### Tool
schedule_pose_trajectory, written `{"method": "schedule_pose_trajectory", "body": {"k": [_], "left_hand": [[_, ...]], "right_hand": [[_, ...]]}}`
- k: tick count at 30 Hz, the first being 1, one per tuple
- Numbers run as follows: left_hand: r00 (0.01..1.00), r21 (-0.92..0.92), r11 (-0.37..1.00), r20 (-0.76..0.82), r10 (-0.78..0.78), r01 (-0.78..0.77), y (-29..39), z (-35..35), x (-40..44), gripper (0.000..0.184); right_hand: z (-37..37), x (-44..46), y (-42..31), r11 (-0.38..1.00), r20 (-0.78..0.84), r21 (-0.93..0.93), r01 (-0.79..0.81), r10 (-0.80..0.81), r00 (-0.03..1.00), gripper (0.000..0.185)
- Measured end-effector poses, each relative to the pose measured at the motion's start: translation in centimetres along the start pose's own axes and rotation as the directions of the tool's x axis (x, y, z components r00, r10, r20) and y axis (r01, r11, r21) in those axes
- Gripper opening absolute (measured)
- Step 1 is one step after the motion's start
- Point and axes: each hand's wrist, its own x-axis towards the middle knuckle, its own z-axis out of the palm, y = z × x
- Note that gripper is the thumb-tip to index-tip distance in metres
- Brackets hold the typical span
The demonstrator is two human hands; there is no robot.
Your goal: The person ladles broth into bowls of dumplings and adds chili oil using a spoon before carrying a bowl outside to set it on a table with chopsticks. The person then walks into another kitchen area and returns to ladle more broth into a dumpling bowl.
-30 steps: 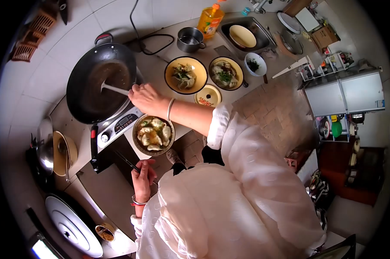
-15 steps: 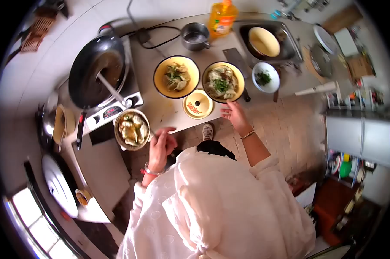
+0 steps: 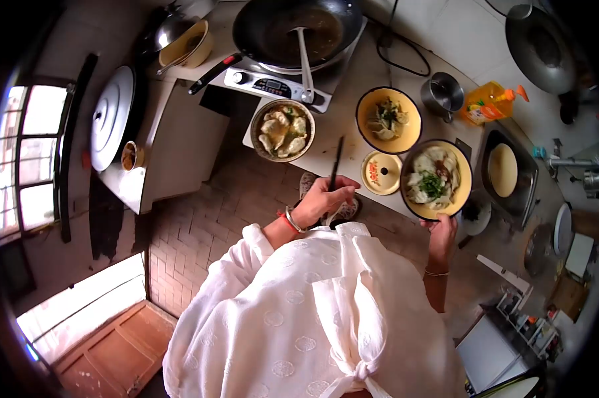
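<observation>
Here at the countertop's (image 3: pixel 344 118) front edge, the right hand (image 3: pixel 441 233) has its fingers curled on the near rim of the dumpling bowl (image 3: pixel 464 174), a yellow one with chopped greens heaped on top; it juts past that edge, and I can't tell whether it rests or is raised. Over to the left hand (image 3: pixel 326 199), closed around black chopsticks (image 3: pixel 338 158), their tips pointing up toward the counter, in front of that same edge. Between the hands, just inside the edge, a flowered yellow lid (image 3: pixel 384 186) lies beside the dumpling bowl, and behind it, further in, sits a second yellow bowl (image 3: pixel 364 118) with a smaller helping. Left along the counter now, a brown-rimmed bowl (image 3: pixel 266 154) of dumplings in broth stands at the front corner, right up against the cooktop (image 3: pixel 287 91), where a black wok (image 3: pixel 253 33) holds brownish liquid and a pale-handled spatula (image 3: pixel 304 63) leans over the rim. Toward the back edge, under the tiled wall (image 3: pixel 458 33), a steel pot (image 3: pixel 442 94) neighbours an orange bottle (image 3: pixel 482 104), with the sink (image 3: pixel 529 202) further right and a yellow basin (image 3: pixel 503 170) inside. Away left, a big pale pan lid (image 3: pixel 112 126) is propped near a bright barred window (image 3: pixel 37 152), daylight reaching the brick floor (image 3: pixel 193 239) and a reddish panelled door (image 3: pixel 117 341).
</observation>
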Motion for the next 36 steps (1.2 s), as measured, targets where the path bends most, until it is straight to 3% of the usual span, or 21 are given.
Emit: {"method": "schedule_pose_trajectory", "body": {"k": [2,4,5,6,8,9,10,11,15,22,24,25,26,28,29,31,32,35,36], "left_hand": [[0.996,0.087,0.996,-0.087,0.028,-0.020,0.6,-0.2,-0.6,0.031],[0.998,-0.064,0.996,-0.010,0.066,-0.067,0.6,-1.5,-1.2,0.045],[0.995,-0.130,0.986,-0.021,0.101,-0.103,0.2,-2.0,-1.4,0.045],[0.990,-0.193,0.971,-0.042,0.134,-0.139,-0.1,-2.7,-1.8,0.045],[0.922,-0.424,0.884,0.226,0.315,-0.198,-3.2,-7.2,-1.4,0.048],[0.943,-0.450,0.870,0.153,0.295,-0.199,-1.9,-7.0,-2.4,0.048],[0.987,-0.470,0.870,-0.029,0.155,-0.150,0.2,-6.6,-4.2,0.050],[0.986,-0.520,0.839,-0.067,0.150,-0.163,1.0,-7.0,-5.4,0.054],[0.937,-0.519,0.782,-0.233,0.259,-0.345,1.3,-10.0,-9.4,0.075],[0.844,-0.464,0.710,-0.372,0.387,-0.530,2.7,-12.7,-11.2,0.066],[0.841,-0.499,0.682,-0.396,0.370,-0.535,3.3,-13.4,-10.8,0.055],[0.848,-0.536,0.661,-0.391,0.358,-0.525,3.1,-14.0,-10.3,0.053],[0.857,-0.574,0.638,-0.385,0.342,-0.513,3.2,-14.4,-9.8,0.050],[0.847,-0.542,0.657,-0.412,0.336,-0.524,3.9,-14.7,-8.8,0.046],[0.843,-0.541,0.656,-0.431,0.320,-0.526,4.1,-14.9,-8.5,0.045],[0.829,-0.530,0.648,-0.453,0.329,-0.547,4.5,-15.2,-7.6,0.042],[0.813,-0.499,0.653,-0.459,0.359,-0.570,4.6,-15.4,-7.4,0.039],[0.768,-0.433,0.663,-0.529,0.361,-0.611,5.1,-16.5,-6.9,0.037],[0.757,-0.409,0.673,-0.544,0.362,-0.616,5.5,-16.9,-7.0,0.037]], "right_hand": [[2.5,-1.2,-3.0,0.999,0.110,-0.005,-0.047,0.047,0.993,0.030],[5.2,-1.6,-4.0,0.989,0.148,-0.110,-0.099,0.115,0.982,0.031],[6.2,-1.1,-3.8,0.990,0.313,-0.064,-0.129,0.143,0.939,0.032],[8.9,-1.2,-4.8,0.986,0.361,-0.068,-0.152,0.167,0.917,0.032],[13.0,-0.8,-4.6,0.970,0.466,-0.107,-0.218,0.242,0.851,0.032],[15.1,-0.5,-4.5,0.950,0.515,-0.117,-0.288,0.306,0.800,0.031],[16.9,0.0,-3.7,0.939,0.563,-0.121,-0.321,0.331,0.757,0.031],[18.8,0.2,-3.7,0.919,0.607,-0.141,-0.367,0.373,0.701,0.029],[25.0,0.4,-3.4,0.940,0.717,-0.255,-0.228,0.342,0.607,0.029],[32.0,1.2,-5.6,0.930,0.816,-0.327,-0.168,0.367,0.447,0.025],[33.3,1.1,-6.7,0.921,0.798,-0.355,-0.161,0.388,0.460,0.028],[33.3,2.0,-7.4,0.904,0.820,-0.418,-0.088,0.418,0.391,0.036],[33.8,3.0,-7.3,0.916,0.845,-0.353,0.187,0.227,0.484,0.043],[34.8,4.7,-7.6,0.614,0.776,-0.387,0.688,-0.186,0.602,0.058],[34.9,5.3,-8.3,0.432,0.713,-0.384,0.816,-0.422,0.560,0.057],[35.2,6.4,-9.0,0.105,0.697,-0.571,0.815,-0.463,0.548,0.054],[35.6,7.1,-8.5,-0.075,0.726,-0.584,0.808,-0.494,0.479,0.052],[37.8,7.4,-7.6,-0.263,0.732,-0.680,0.684,-0.194,0.653,0.046],[37.8,8.0,-6.9,-0.292,0.752,-0.657,0.695,-0.195,0.629,0.043]]}}
